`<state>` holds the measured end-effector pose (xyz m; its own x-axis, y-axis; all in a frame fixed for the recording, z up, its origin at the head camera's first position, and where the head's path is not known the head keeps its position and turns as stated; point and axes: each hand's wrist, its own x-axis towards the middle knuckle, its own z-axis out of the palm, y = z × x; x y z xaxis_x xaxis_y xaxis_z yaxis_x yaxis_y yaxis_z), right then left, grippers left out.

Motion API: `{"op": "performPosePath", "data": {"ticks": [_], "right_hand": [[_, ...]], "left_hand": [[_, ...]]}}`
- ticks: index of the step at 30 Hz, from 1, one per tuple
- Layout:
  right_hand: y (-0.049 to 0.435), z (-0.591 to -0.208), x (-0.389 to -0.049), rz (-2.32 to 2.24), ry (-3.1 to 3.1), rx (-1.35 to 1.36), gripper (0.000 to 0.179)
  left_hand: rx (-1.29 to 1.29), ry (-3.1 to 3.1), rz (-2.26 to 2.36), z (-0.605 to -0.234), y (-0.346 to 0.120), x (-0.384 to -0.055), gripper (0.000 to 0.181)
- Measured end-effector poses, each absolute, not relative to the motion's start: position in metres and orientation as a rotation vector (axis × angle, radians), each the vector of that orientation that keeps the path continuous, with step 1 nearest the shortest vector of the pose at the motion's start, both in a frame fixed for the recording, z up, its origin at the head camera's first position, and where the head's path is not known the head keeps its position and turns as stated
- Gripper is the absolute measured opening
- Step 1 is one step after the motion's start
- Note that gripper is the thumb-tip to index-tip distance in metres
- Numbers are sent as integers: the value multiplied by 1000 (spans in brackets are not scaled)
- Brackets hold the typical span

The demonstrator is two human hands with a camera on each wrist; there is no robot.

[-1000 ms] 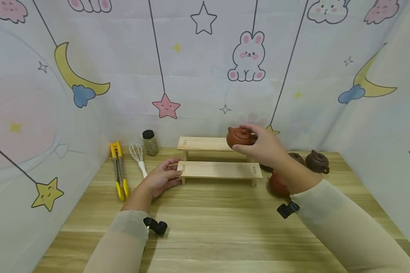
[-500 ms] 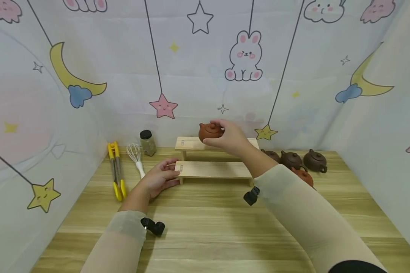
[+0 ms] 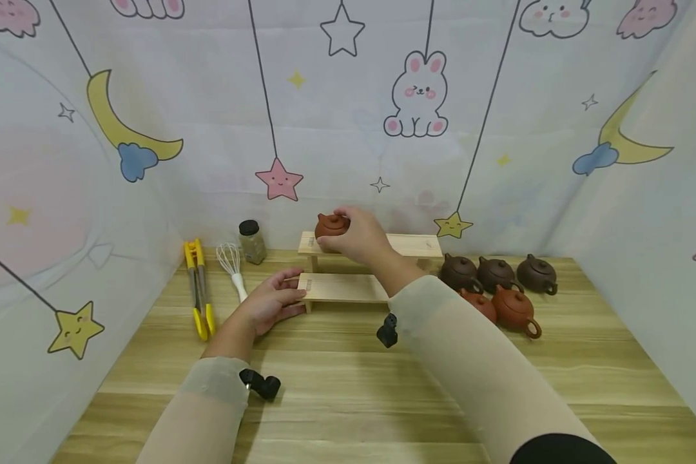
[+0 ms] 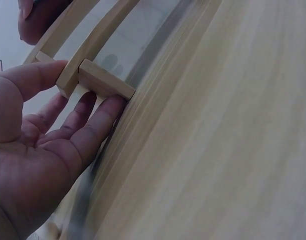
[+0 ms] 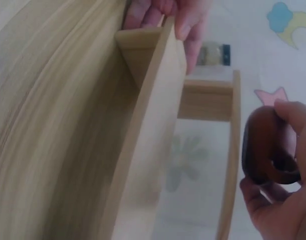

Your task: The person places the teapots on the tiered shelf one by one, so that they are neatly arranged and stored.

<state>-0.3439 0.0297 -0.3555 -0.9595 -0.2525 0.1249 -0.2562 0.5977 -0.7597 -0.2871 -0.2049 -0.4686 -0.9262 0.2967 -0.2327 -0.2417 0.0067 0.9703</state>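
Note:
My right hand [image 3: 362, 238] holds a small reddish-brown clay teapot [image 3: 330, 227], thumb low on its side and fingers near the lid. The teapot is right at the left end of the rear, higher wooden shelf [image 3: 414, 245]. In the right wrist view the teapot [image 5: 262, 145] shows close beside that board. My left hand [image 3: 275, 303] grips the left end of the front, lower wooden shelf [image 3: 342, 288]. In the left wrist view its thumb lies on the board's end and its fingertips touch the shelf leg [image 4: 105, 80].
Right of the shelves stand several dark brown teapots [image 3: 536, 274] and two reddish ones [image 3: 513, 308]. To the left lie yellow-grey tongs [image 3: 200, 290] and a whisk [image 3: 232, 264], with a black-lidded jar [image 3: 252, 241] behind. A printed cloth [image 3: 336, 129] hangs at the back.
My right hand has carried the reddish teapot leftward along the rear shelf, then down to its left end. The left hand stays at the front shelf.

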Motion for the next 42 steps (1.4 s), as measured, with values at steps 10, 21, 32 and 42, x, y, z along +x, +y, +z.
{"op": "performPosePath", "data": {"ticks": [10,21,32,42], "right_hand": [[16,-366,-346,1212,-2776,364,80],[34,-357,-319,1432,-2714,269,88],[112,-358,-257,1574,-2601,445,59],[200,-384,-229,1518,-2637,290,63]], "left_hand": [[60,1912,1982,-468,-205,-288,68],[45,1904,1993,-468,-204,-286,69],[40,1910,2000,-468,-201,-288,68],[64,1890,2000,-471,-204,-288,70]]}}
